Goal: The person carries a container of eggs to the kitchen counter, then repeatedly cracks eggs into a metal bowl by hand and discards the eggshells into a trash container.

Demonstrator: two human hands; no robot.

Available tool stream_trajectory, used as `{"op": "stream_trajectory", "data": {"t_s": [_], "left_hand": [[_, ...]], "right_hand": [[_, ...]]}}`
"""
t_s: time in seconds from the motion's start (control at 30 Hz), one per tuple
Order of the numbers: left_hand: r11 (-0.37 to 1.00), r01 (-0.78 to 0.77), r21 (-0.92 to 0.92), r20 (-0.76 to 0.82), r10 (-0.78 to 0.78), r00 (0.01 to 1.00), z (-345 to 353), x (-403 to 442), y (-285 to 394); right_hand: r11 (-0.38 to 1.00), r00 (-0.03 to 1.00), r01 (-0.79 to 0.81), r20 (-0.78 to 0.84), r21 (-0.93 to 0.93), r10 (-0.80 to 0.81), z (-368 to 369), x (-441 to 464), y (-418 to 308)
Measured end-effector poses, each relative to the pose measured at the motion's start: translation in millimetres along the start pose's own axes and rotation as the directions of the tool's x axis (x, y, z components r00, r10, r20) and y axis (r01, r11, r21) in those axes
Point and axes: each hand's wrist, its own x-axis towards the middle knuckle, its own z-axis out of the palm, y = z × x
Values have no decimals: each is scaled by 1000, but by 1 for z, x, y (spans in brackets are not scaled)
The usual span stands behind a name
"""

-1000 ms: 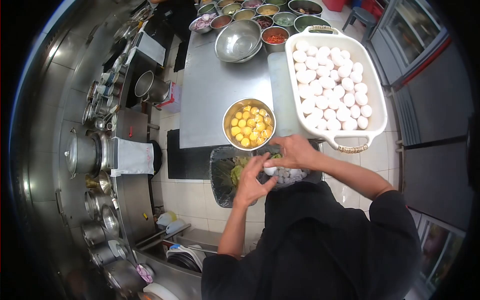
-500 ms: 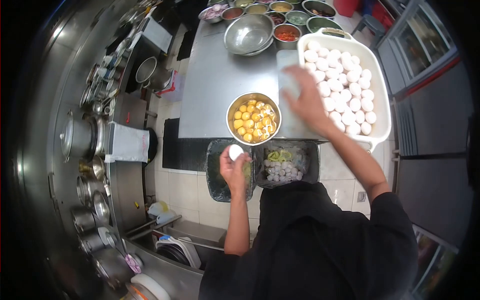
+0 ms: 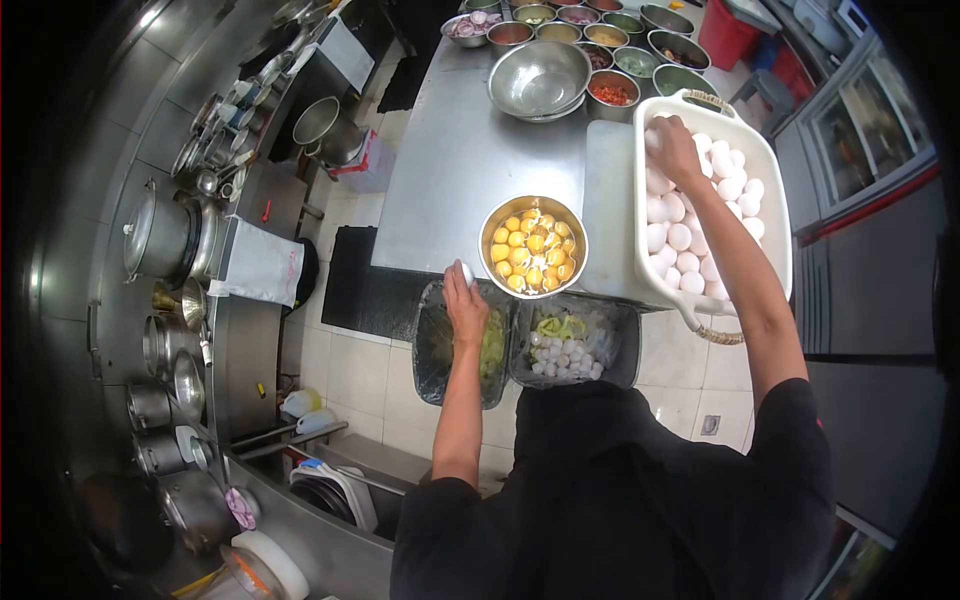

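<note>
My left hand is closed round a white egg, just left of a steel bowl that holds several yolks in clear egg white. At the far left end of a white basket, my right hand reaches in among many white eggs. Its fingers are bent down on an egg there and partly hide it. A pale cutting board lies between the bowl and the basket.
Two lined bins stand at the table's near edge, the left one under my left hand, the right one with eggshells. Empty nested steel bowls and several bowls of cut ingredients stand at the back.
My right hand has moved from above the cutting board into the basket, onto the eggs. My left hand still holds its egg, now turned so that less of it shows.
</note>
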Motion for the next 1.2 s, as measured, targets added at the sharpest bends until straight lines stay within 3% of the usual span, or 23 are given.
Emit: {"op": "stream_trajectory", "data": {"t_s": [0.03,0.1,0.13,0.17,0.2,0.23,0.27,0.3,0.37,0.43,0.47,0.5,0.57,0.67,0.77,0.87,0.97,1.2], "left_hand": [[1000,-4,-1,-18,4,1000,-4,1,3],[1000,-16,-4,-53,16,998,-11,7,7],[984,72,-164,-39,-79,996,-16,8,10],[935,157,-317,-15,-170,985,-20,13,11],[857,239,-458,26,-256,966,-26,15,12],[745,286,-602,94,-290,952,-37,18,19],[607,328,-724,168,-307,937,-52,24,32],[448,368,-815,247,-304,920,-65,31,46],[310,407,-859,346,-233,909,-83,43,73],[225,455,-862,437,-126,890,-95,57,96],[216,471,-855,465,-84,882,-97,63,103],[206,488,-848,491,-43,870,-97,68,110],[194,513,-837,527,27,850,-94,78,120],[207,537,-818,563,93,821,-87,90,129],[254,571,-781,609,106,786,-80,97,131],[288,593,-752,639,97,763,-76,100,133],[386,562,-732,642,112,759,-70,100,133],[549,452,-703,594,103,798,-61,102,136]], "right_hand": [[1000,1000,-17,25,2,17,-3,1,0],[960,979,-182,-47,215,196,-4,3,4],[912,957,-252,-59,322,286,-4,2,1],[686,910,-338,37,644,413,-4,5,-2],[345,852,-382,181,857,491,-5,5,-2],[-53,790,-369,344,928,507,-10,4,-4],[-182,896,-259,306,949,321,-17,-9,-17],[-37,945,-241,243,970,220,-16,-17,-29],[239,989,-143,148,960,-4,-13,-30,-60],[455,875,-423,483,784,-18,-33,-38,-115],[597,925,-148,325,789,-199,-36,-46,-138],[670,899,146,185,728,-397,-38,-54,-156],[672,818,164,281,722,-502,-35,-64,-175],[642,739,259,280,722,-613,-26,-65,-182],[657,705,263,324,707,-631,-14,-63,-177],[645,720,257,303,719,-624,-15,-66,-169],[730,730,197,399,654,-555,-20,-70,-166],[697,773,273,280,663,-570,-8,-74,-161]]}}
